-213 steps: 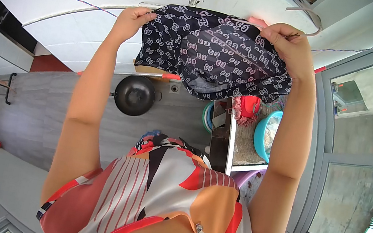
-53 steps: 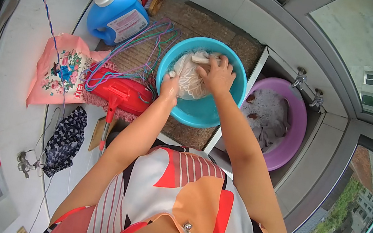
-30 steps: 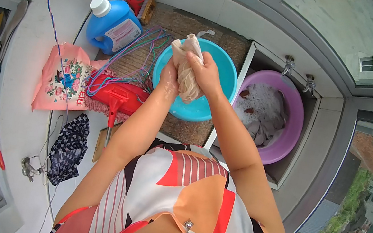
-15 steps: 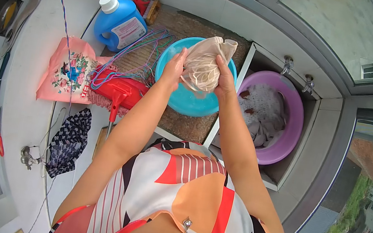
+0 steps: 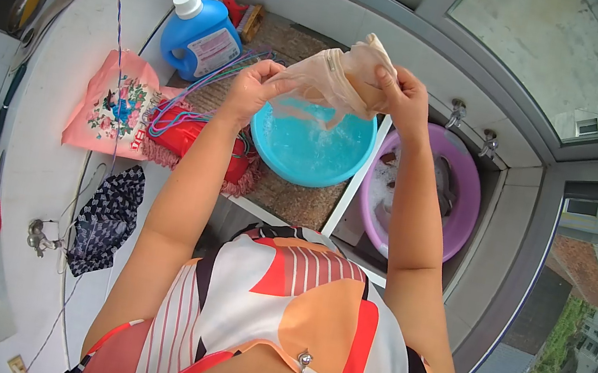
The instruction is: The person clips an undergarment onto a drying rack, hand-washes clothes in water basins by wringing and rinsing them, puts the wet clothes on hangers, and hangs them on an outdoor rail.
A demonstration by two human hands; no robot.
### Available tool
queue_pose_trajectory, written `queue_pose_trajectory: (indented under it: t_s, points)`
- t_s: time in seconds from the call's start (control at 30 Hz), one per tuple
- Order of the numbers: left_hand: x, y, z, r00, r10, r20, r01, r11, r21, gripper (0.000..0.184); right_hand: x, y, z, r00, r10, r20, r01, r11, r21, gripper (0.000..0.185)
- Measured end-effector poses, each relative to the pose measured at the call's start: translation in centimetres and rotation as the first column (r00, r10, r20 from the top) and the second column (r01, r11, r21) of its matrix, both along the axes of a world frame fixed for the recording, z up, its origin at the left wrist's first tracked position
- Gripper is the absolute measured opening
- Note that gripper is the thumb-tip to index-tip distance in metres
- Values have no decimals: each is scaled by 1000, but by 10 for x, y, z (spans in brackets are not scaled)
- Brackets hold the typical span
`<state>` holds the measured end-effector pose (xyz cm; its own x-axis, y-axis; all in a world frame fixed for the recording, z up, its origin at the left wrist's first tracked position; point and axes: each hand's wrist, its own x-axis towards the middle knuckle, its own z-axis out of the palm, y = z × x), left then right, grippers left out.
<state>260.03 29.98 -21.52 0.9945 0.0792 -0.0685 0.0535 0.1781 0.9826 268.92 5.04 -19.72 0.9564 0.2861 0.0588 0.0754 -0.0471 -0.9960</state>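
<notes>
A wet, thin beige cloth garment [image 5: 337, 74] is stretched between my hands above a turquoise basin [image 5: 302, 177]; its exact kind is unclear. My left hand [image 5: 252, 89] pinches its left edge between thumb and fingers. At the upper right, my right hand [image 5: 406, 100] grips a bunched part, thumb on top. Part of the cloth hangs low over the water, which looks rippled and splashing.
A purple tub [image 5: 468, 207] with suds and dark laundry stands in the sink [image 5: 477, 244] under two taps [image 5: 456, 114]. On the left are a blue detergent bottle [image 5: 205, 36], wire hangers [image 5: 184, 104], a red mop [image 5: 184, 140], a pink bag [image 5: 95, 105] and a dark patterned cloth [image 5: 106, 221].
My hands have moved apart and slightly up. The garment went from a bunched wad between both hands to spread out between them. The camera view shifted slightly.
</notes>
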Motion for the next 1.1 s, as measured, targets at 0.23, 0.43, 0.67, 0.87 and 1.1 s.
queue_pose_trajectory:
  t_s: [0.23,0.43,0.67,0.87,1.1]
  points:
    - [-14,35,-15,977,159,-144,-190,952,-241,21,39,-37,37,964,-218,152,192,967,169,25]
    - [-24,29,-31,931,359,-64,-344,805,-484,20,30,-39,59,997,-57,-50,68,968,243,56]
    - [-30,26,24,940,311,142,-177,798,-575,22,24,-66,-8,840,364,-402,-338,931,136,53]
    - [-30,15,77,941,249,228,-76,814,-576,17,-14,-53,-33,842,520,-144,-526,729,-439,68]
    - [-22,5,74,948,300,105,-149,710,-688,13,-13,-34,-70,951,296,-84,-296,955,19,23]
